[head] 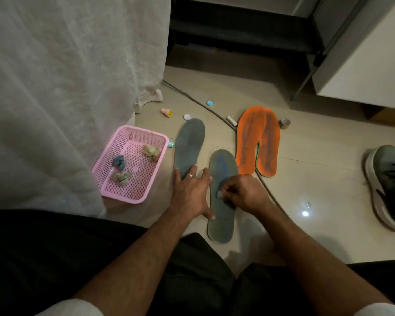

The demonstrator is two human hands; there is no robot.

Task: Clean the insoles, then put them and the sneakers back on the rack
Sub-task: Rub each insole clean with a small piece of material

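Still mid-cleaning: right hand [244, 192] pinched a small bluish wad [219, 194] against the near grey foam insole [221, 222] on the floor; left hand [192, 190] lay flat, steadying. Orange insoles [258, 142], dark sneaker [390, 179] weren't racked.

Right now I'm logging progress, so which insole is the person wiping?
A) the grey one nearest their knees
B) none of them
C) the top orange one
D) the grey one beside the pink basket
A: the right hand pinches a small bluish wad against the near grey insole, while the left hand lies open beside it.
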